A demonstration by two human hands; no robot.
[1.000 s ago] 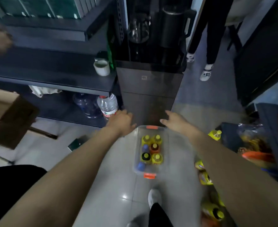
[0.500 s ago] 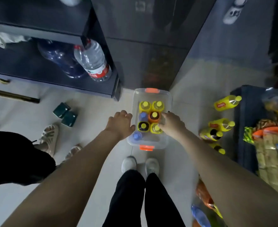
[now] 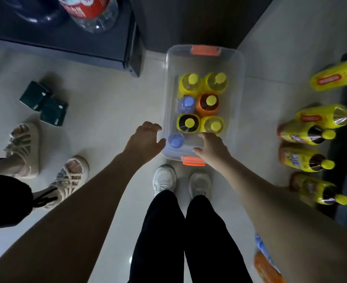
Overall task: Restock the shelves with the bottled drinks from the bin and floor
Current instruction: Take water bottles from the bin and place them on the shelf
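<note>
Bottles [image 3: 208,102] stand upright in the clear bin [image 3: 237,88] at our twelve o'clock; our left hand [image 3: 146,139] and right hand [image 3: 211,149] hover at its near end, fingers loose, holding nothing.

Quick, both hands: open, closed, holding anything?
Left hand: open, empty, beside the bin.
Right hand: open, empty, over the bin's near rim.

Bin [image 3: 237,94] top is open. Bottles [image 3: 191,81] fill its middle, packed tight. Bare room at far end & rt side. Floor bottles [image 3: 311,133] crowd the rt. Shelf [image 3: 66,48] blocks far left.
</note>
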